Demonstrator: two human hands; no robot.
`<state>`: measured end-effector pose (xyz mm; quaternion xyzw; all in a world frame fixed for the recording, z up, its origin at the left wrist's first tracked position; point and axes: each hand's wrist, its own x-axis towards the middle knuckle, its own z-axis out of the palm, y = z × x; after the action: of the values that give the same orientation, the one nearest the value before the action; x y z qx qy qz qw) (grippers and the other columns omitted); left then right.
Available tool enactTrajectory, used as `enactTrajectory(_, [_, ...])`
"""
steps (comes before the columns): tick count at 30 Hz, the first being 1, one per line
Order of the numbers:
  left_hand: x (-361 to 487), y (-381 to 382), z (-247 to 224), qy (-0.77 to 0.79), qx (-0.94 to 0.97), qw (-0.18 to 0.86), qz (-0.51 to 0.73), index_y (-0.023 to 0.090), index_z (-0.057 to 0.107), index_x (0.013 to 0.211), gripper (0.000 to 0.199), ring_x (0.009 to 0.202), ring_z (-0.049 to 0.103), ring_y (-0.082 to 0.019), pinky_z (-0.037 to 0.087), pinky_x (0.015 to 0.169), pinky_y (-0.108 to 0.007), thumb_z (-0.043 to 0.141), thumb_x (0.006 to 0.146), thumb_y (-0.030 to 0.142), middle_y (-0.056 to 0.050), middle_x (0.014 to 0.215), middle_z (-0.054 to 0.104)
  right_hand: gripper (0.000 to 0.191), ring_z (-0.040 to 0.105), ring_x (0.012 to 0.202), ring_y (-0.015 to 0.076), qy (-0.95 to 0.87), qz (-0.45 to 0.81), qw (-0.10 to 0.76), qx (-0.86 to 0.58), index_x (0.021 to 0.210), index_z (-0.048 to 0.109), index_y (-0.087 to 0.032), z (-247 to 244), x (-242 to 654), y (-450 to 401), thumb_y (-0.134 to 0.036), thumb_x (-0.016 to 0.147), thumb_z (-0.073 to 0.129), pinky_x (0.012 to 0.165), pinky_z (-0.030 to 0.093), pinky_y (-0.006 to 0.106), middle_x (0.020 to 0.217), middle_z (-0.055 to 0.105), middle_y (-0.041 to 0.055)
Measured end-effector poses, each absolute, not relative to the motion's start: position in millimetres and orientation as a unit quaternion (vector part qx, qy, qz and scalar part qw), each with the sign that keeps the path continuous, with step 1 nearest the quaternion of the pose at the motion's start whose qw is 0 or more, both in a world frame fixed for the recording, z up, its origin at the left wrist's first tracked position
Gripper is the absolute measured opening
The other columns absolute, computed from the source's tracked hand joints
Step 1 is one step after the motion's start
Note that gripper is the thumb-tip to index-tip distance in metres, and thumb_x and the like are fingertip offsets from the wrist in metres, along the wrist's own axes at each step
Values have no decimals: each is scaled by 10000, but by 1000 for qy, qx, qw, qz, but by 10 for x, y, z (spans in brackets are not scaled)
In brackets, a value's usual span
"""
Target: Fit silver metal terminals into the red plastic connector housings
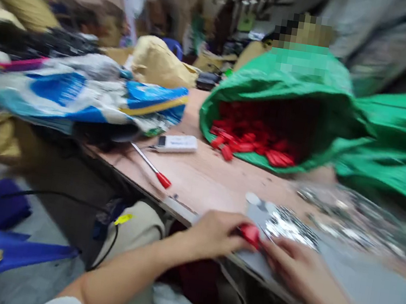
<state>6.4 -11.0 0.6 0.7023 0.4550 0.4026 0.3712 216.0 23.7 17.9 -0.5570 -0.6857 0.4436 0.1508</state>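
At the table's front edge, my left hand [216, 232] is closed on a small red piece [250, 234]. My right hand [291, 262] is just to its right, fingers pressed together near the red piece; whatever they pinch is too blurred to name. Behind my right hand lies a pile of shiny metal parts [291, 226] on a grey sheet. A green sack [286, 78] lies open towards me, with many red pieces [250, 141] in its mouth. A screwdriver with a red handle [163, 180] rests on the table to the left.
A white device [177, 143] sits on the table [206, 183] near a blue and white bag [93, 90]. Clear plastic bags of metal parts [364, 222] lie at the right, below another green sack [405, 146]. A black cable [63, 194] hangs at the left.
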Motion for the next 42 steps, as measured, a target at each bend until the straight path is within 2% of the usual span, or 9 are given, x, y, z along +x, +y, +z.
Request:
enactTrajectory(4, [48, -57, 29, 456, 696, 386, 398, 193, 713, 1071, 240, 850, 669, -158, 487, 785, -227, 754, 842, 249, -7, 948, 748, 474, 292, 377, 75, -593, 528, 192, -578, 644, 532, -201, 266, 2124, 143, -646, 744, 662, 379, 152, 225, 465, 453, -42])
enactTrajectory(8, [60, -59, -6, 452, 713, 363, 395, 204, 702, 1067, 249, 850, 660, -146, 478, 787, -226, 771, 829, 225, 9, 950, 742, 375, 283, 369, 65, -573, 548, 207, -573, 680, 530, -202, 277, 2071, 150, -550, 739, 657, 377, 155, 217, 498, 498, -45])
enactTrajectory(15, [69, -86, -7, 434, 706, 366, 424, 196, 717, 995, 194, 881, 714, -149, 539, 792, -210, 766, 812, 159, -6, 964, 767, 273, 459, 483, 135, -648, 422, 200, -601, 683, 585, -192, 241, 2067, 99, -439, 798, 566, 453, 296, 233, 550, 582, 5])
enactTrajectory(23, [74, -91, -65, 412, 735, 306, 443, 185, 722, 1011, 234, 939, 746, -177, 573, 838, -245, 744, 798, 90, -37, 1015, 789, 243, 499, 548, 161, -691, 329, 197, -612, 685, 581, -194, 296, 1975, 27, -369, 848, 538, 525, 317, 264, 592, 598, 12])
enactTrajectory(26, [77, -105, -41, 419, 725, 317, 446, 186, 726, 1001, 206, 916, 750, -172, 583, 808, -235, 743, 810, 111, -31, 998, 791, 280, 500, 524, 151, -683, 393, 196, -584, 751, 616, -185, 288, 2047, 40, -421, 889, 557, 496, 323, 252, 603, 603, 10])
enactTrajectory(31, [71, -134, 7, 460, 704, 351, 412, 195, 734, 1035, 246, 929, 743, -171, 575, 833, -244, 769, 800, 130, -17, 1023, 790, 300, 431, 436, 109, -644, 511, 198, -534, 1018, 619, -183, 327, 2304, 98, -468, 959, 547, 424, 319, 217, 609, 562, -35])
enactTrajectory(35, [73, -132, 30, 469, 702, 357, 400, 201, 737, 1065, 249, 946, 735, -181, 564, 858, -265, 772, 819, 180, -21, 1044, 787, 308, 428, 413, 96, -636, 563, 165, -501, 974, 649, -171, 353, 2420, 123, -475, 928, 624, 390, 315, 206, 604, 547, -34])
enactTrajectory(42, [75, -121, 33, 474, 714, 347, 380, 207, 737, 1079, 244, 991, 722, -184, 546, 900, -268, 761, 837, 191, -18, 1086, 777, 304, 450, 420, 93, -638, 550, 173, -510, 922, 732, -161, 367, 2419, 111, -458, 882, 680, 401, 344, 209, 617, 596, -13])
